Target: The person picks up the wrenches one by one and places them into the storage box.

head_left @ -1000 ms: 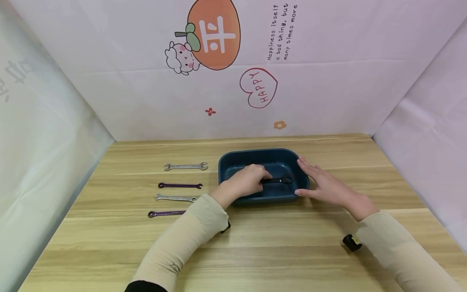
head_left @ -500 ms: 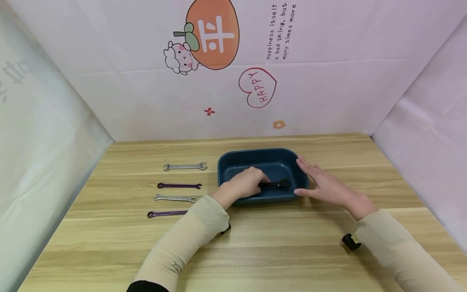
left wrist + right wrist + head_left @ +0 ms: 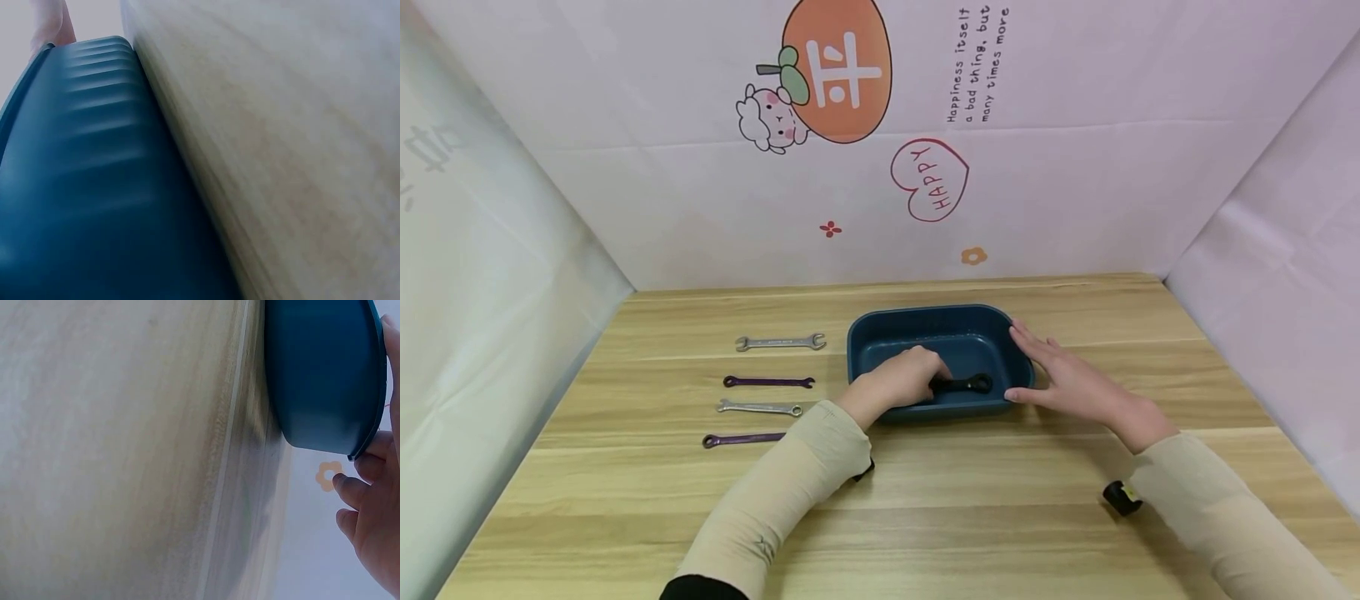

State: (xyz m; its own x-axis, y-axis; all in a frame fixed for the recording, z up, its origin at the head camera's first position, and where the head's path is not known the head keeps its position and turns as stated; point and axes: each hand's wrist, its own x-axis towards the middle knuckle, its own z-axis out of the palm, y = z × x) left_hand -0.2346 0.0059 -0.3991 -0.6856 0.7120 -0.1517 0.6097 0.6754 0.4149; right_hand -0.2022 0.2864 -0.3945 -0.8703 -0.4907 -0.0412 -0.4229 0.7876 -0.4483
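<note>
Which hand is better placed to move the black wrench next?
Probably the left hand: it holds the wrench inside the tray, while the right hand only touches the tray's end.

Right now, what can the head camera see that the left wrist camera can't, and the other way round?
Only the head view shows two silver metal wrenches, two purple metal wrenches, the black ring-ended wrench held by the left hand, and the red heart printed on the white backdrop.

Only the left wrist view shows the wavy bands along the outer side of the blue, rounded rectangular tub.

Both show that tub, the pale wooden table and part of a hand; which hand the wrist view catches, I can't tell.
</note>
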